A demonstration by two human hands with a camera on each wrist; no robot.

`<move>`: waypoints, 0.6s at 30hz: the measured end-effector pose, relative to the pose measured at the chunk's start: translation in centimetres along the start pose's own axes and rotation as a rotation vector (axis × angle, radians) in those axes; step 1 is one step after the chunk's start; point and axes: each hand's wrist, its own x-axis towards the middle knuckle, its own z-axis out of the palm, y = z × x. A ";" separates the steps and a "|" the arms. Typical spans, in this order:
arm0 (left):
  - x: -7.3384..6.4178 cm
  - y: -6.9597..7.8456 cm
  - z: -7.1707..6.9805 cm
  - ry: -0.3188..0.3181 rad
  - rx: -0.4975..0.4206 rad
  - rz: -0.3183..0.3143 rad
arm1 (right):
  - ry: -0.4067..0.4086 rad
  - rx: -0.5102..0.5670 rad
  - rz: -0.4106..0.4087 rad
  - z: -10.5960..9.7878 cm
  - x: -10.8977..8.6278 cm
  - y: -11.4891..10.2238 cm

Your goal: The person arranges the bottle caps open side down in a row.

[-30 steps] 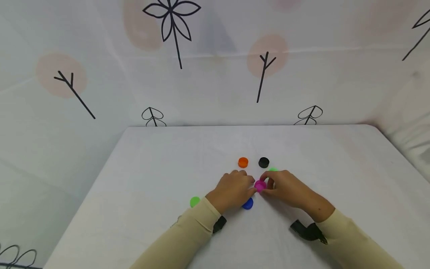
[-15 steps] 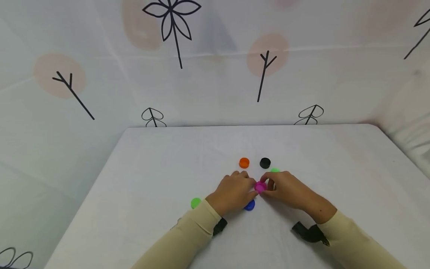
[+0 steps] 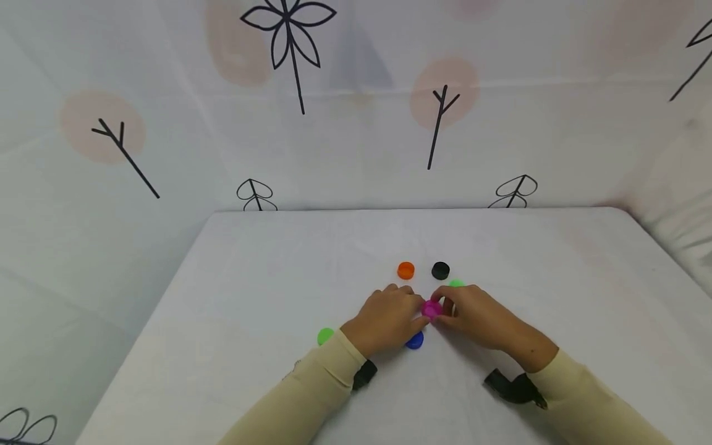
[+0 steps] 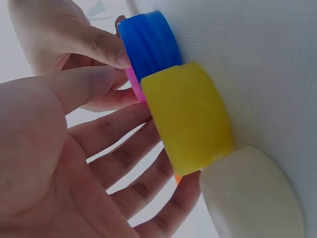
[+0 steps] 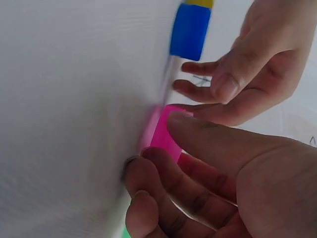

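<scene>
A pink round plastic cap [image 3: 432, 310] lies on the white table, pinched between the thumb and fingers of my right hand [image 3: 475, 315]. My left hand [image 3: 384, 315] is on its other side, thumb and index fingertip close to the pink rim; whether they touch it I cannot tell. In the left wrist view its fingers look extended and loosely spread. Just below the left thumb lies a blue cap [image 3: 415, 340], partly covered in the head view. A yellow cap [image 4: 190, 119] and a white cap [image 4: 255, 198] stand under the left palm, hidden from the head view.
An orange cap [image 3: 406, 271] and a black cap [image 3: 440, 271] lie beyond the hands. One green cap [image 3: 457, 283] is half hidden behind the right hand, another green cap [image 3: 325, 335] beside the left sleeve. A patterned cloth [image 3: 356, 142] hangs behind the table.
Both hands keep almost the same pose around the pink cap. The head view has shifted very slightly.
</scene>
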 end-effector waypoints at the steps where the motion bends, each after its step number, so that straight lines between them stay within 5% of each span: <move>1: 0.0 0.0 -0.1 0.008 -0.008 0.002 | 0.011 -0.001 -0.011 -0.1 -0.1 0.0; 18: 0.1 0.1 -1.1 0.102 -0.296 -0.145 | 0.170 0.084 -0.058 -0.8 -0.8 -0.8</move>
